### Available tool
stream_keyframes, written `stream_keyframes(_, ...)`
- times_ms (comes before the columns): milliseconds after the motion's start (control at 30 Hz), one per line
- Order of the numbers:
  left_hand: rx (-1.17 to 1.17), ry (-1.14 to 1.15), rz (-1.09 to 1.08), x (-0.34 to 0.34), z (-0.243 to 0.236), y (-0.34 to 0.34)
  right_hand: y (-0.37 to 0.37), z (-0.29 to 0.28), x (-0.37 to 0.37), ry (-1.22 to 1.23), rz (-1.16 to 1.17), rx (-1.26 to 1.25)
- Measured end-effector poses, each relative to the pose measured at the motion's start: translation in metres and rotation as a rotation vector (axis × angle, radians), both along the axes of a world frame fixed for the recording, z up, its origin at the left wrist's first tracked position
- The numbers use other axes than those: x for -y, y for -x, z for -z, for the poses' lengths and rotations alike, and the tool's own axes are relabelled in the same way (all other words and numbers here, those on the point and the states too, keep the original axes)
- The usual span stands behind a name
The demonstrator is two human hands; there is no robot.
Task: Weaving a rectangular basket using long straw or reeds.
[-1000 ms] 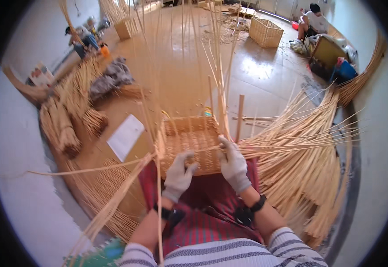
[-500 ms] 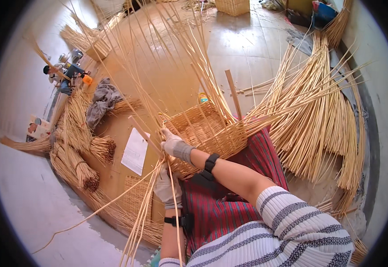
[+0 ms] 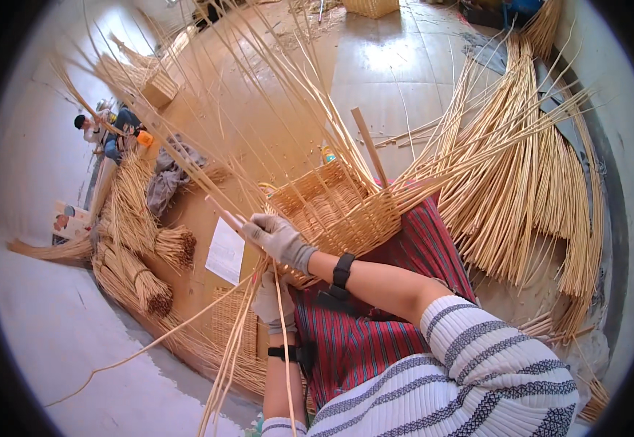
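Observation:
A partly woven wicker basket (image 3: 350,233) rests tilted on my lap, with long upright rods rising from its walls. My right hand (image 3: 280,239), in a pale glove, reaches across to its left corner. The fingers are closed round wicker rods there, beside a flat wooden stick (image 3: 224,212). Just below, my gloved left hand (image 3: 272,302) grips the same corner of the basket from underneath; its fingertips are partly hidden. Several loose rods (image 3: 235,339) hang down past the left hand, and one long rod trails off to the left. A second flat stick (image 3: 369,146) stands at the far right corner.
A large fan of rods (image 3: 506,197) spreads on the right. Tied bundles (image 3: 139,280) lie at left, near a white sheet (image 3: 225,251) and a grey cloth (image 3: 168,178). A person (image 3: 109,131) sits farther back. Striped red cloth (image 3: 361,335) covers my lap.
My right hand has shifted slightly up from the basket's wall to the rods and stick at the corner. The upright rods lean farther left. My left hand stays in nearly the same place.

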State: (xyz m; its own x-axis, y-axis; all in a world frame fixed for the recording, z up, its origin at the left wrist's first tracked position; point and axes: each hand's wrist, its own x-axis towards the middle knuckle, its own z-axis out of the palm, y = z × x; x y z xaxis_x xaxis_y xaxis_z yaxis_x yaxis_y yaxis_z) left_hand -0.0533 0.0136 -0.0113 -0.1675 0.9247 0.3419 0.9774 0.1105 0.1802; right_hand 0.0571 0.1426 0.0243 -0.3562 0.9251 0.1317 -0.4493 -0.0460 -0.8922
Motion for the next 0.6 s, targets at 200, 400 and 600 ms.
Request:
stream_keyframes(200,0.019,-0.056,0.029,0.0,-0.007,-0.003,-0.004,-0.022,0.012,-0.315,0.394,0.331)
stream_keyframes(400,0.02,-0.191,0.126,-0.003,0.007,0.005,-0.036,-0.008,0.037,-0.326,0.495,0.203)
stream_keyframes(600,-0.126,-0.246,0.164,0.009,-0.002,-0.002,-0.077,0.029,0.066,0.245,0.017,0.058)
